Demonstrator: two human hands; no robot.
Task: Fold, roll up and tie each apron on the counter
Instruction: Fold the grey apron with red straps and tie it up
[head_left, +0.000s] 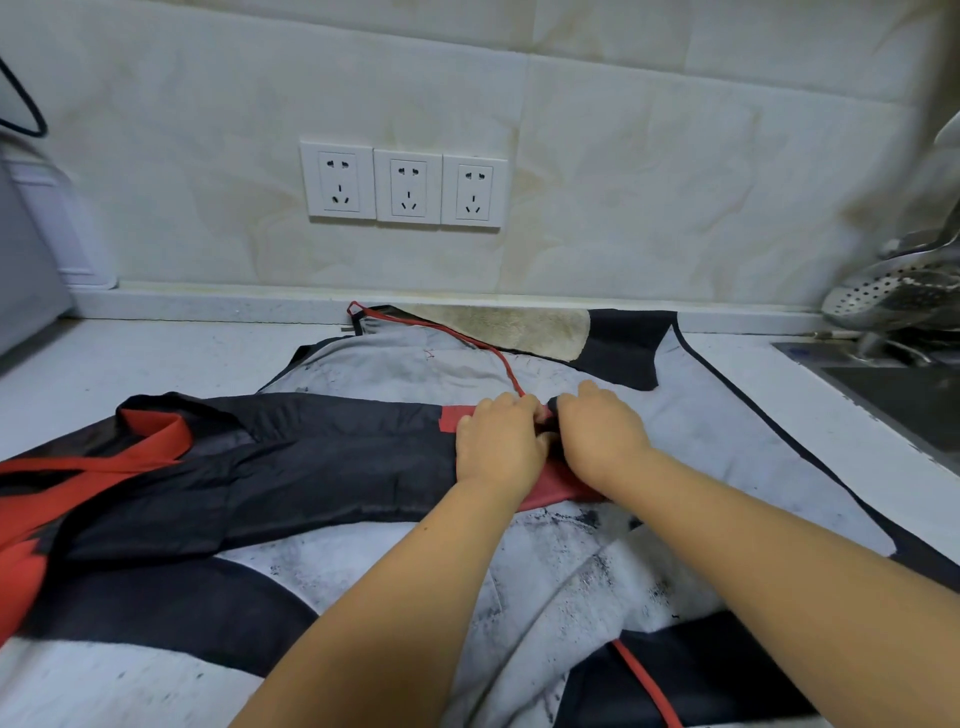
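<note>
Nearest the camera, a pale apron (571, 571) lies spread lining-up over the surface (208, 353). Its cloth is soft and greyish, smudged with dark specks and edged in black binding, and a red tie (649, 686) trails off its near corner. It is creased and sits under everything else, so a roll begun on top may drag it along or catch a loose fold.

Across it lies the black apron (311, 457), thin and faintly glossy (slippery, by the look of it), folded into a long band. Its broad red strap (156, 441) sprawls loose at the left end. The hands sit together at the band's right end, almost touching. The left hand (501, 441) and right hand (597, 436) both have their fingers curled over the red-trimmed edge and are clamped on it, apparently to start the roll.

The slick layers could slide apart and leave the roll skewed or slack. The strap could bunch up when the roll reaches it. A thin red cord (498, 358) runs from the hands back toward the wall, and I cannot tell which apron it belongs to. It could get wound inside, leaving nothing to tie with.

Beyond that, a beige fleecy patch (509, 327) lies against the back ledge. Three white sockets (408, 187) sit on the marbled tile wall. At far right, a perforated steel colander (893, 296) hangs over a dark sink (909, 395).
</note>
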